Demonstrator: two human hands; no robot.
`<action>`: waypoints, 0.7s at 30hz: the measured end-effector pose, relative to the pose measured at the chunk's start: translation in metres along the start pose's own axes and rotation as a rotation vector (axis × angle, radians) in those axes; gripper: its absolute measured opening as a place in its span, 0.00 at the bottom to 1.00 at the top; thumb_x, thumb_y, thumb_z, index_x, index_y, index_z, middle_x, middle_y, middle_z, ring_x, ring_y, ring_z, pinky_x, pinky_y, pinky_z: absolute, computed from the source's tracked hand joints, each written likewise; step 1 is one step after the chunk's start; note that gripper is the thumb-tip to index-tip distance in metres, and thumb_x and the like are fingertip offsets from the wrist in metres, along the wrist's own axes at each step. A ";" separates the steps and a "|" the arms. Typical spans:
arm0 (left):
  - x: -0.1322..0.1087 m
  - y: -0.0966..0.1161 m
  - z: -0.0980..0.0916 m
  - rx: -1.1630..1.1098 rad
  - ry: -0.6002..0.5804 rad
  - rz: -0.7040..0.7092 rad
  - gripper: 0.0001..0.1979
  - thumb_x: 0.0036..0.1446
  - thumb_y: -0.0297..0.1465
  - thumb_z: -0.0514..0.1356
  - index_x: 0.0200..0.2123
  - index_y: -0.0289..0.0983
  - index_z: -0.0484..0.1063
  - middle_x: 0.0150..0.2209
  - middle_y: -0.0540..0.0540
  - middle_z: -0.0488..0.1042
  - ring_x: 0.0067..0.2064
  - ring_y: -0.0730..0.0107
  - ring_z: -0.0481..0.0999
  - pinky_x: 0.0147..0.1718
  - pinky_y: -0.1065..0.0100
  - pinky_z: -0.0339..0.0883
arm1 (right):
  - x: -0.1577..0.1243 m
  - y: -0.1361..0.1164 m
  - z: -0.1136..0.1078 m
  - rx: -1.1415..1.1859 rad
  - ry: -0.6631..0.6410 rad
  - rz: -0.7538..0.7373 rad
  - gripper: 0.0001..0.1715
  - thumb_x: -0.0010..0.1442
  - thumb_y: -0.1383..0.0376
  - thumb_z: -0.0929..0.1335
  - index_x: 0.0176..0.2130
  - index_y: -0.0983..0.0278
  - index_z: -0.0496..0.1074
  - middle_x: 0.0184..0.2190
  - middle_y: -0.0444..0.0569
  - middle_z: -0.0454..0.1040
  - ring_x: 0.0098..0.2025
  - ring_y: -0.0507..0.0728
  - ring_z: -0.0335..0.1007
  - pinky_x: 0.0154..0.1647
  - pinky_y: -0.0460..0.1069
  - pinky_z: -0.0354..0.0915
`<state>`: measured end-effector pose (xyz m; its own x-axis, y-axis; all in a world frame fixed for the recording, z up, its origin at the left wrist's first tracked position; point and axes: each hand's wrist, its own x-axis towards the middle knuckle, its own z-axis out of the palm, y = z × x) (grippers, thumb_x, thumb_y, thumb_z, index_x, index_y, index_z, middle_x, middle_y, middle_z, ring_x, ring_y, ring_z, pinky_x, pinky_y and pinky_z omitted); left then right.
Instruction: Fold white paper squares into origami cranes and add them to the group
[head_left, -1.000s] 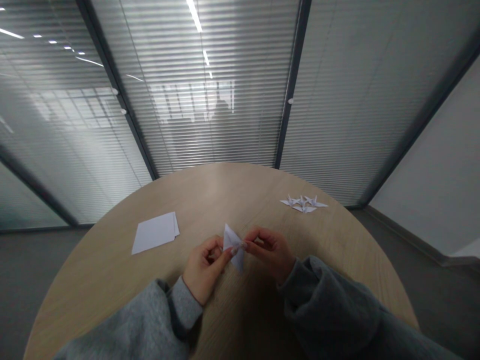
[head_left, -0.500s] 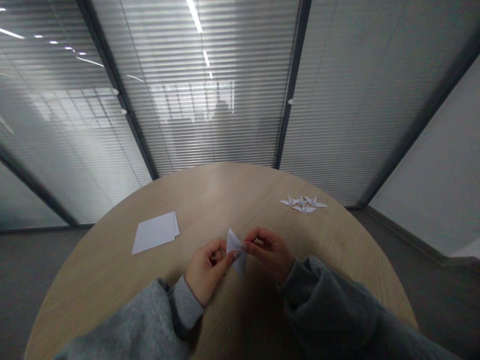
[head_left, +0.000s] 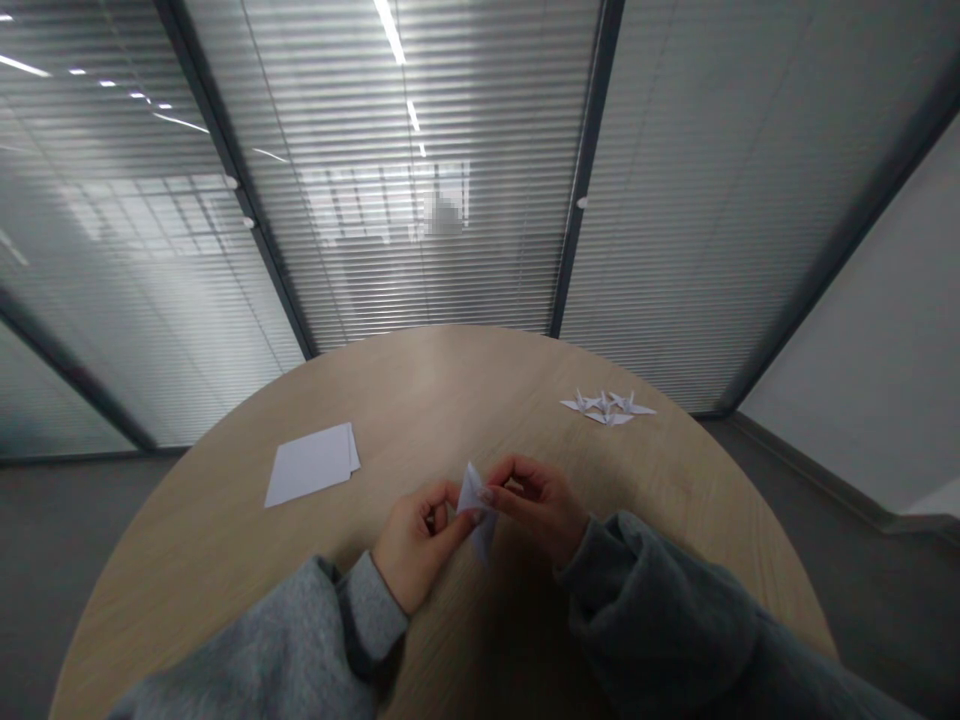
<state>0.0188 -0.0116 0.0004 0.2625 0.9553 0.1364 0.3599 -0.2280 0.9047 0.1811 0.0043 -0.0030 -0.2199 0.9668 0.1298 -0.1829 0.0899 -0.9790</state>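
A small folded piece of white paper (head_left: 470, 493) is held up over the near middle of the table, with a pointed tip at its top and another point hanging below. My left hand (head_left: 421, 540) pinches its left side between thumb and fingers. On its right side, my right hand (head_left: 538, 505) grips the paper near the middle with thumb and forefinger. Fingertips cover part of the folds. Several white folded paper cranes (head_left: 607, 407) sit close together at the back right of the table. White paper sheets (head_left: 311, 466) lie stacked, slightly askew, on the left.
The round wooden table (head_left: 450, 380) has its curved far edge near glass panels with blinds (head_left: 420, 280). Dark frames divide the panels. A pale wall (head_left: 870, 330) stands at the right, with grey carpet on both sides.
The folded paper has shifted slightly right and turned a little, its top tip now farther right. My left hand has moved slightly right with it; my right hand is almost unchanged.
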 end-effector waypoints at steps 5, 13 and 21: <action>-0.001 0.003 0.000 0.009 -0.031 -0.005 0.17 0.49 0.43 0.58 0.27 0.34 0.71 0.16 0.60 0.47 0.19 0.77 0.47 0.19 0.72 0.41 | -0.001 -0.001 0.001 -0.002 -0.019 -0.025 0.26 0.37 0.48 0.76 0.22 0.63 0.65 0.20 0.40 0.66 0.23 0.49 0.61 0.24 0.45 0.59; 0.000 0.002 0.000 0.016 -0.061 -0.014 0.17 0.49 0.43 0.57 0.28 0.34 0.71 0.16 0.59 0.48 0.20 0.76 0.48 0.19 0.72 0.42 | -0.001 -0.001 0.000 -0.004 -0.010 -0.050 0.26 0.37 0.47 0.75 0.21 0.63 0.65 0.19 0.40 0.66 0.24 0.49 0.62 0.25 0.45 0.59; -0.002 0.002 0.003 0.029 -0.093 -0.032 0.16 0.49 0.43 0.57 0.28 0.34 0.70 0.17 0.58 0.49 0.20 0.75 0.49 0.19 0.72 0.42 | 0.001 0.001 -0.002 -0.018 0.006 -0.028 0.25 0.37 0.48 0.75 0.22 0.63 0.67 0.20 0.41 0.68 0.23 0.50 0.63 0.24 0.46 0.59</action>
<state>0.0220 -0.0147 0.0007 0.3320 0.9408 0.0686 0.3952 -0.2047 0.8955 0.1823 0.0054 -0.0041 -0.2091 0.9653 0.1562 -0.1712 0.1211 -0.9778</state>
